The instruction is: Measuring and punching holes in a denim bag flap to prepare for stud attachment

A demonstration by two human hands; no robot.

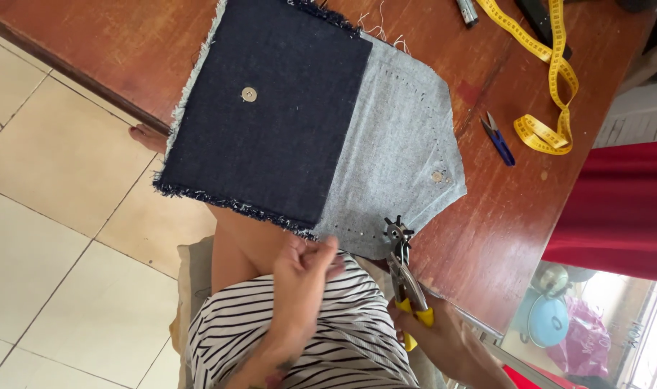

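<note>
A dark denim pouch [271, 122] with frayed edges and a metal snap [249, 94] lies on the wooden table [501, 230]. Its grey flap [400, 144] is spread out to the right and carries a second snap [437, 176] and rows of small holes. My left hand [307, 270] pinches the near edge of the grey flap. My right hand [433, 331] grips yellow-handled hole punch pliers [402, 270], whose rotating head rests on that same flap edge.
Blue thread snips [498, 138] and a yellow measuring tape [552, 79] lie on the table at the right. Red cloth [616, 209] hangs past the table's right edge. A tiled floor [61, 216] is at the left, and a blue pot [548, 320] at the lower right.
</note>
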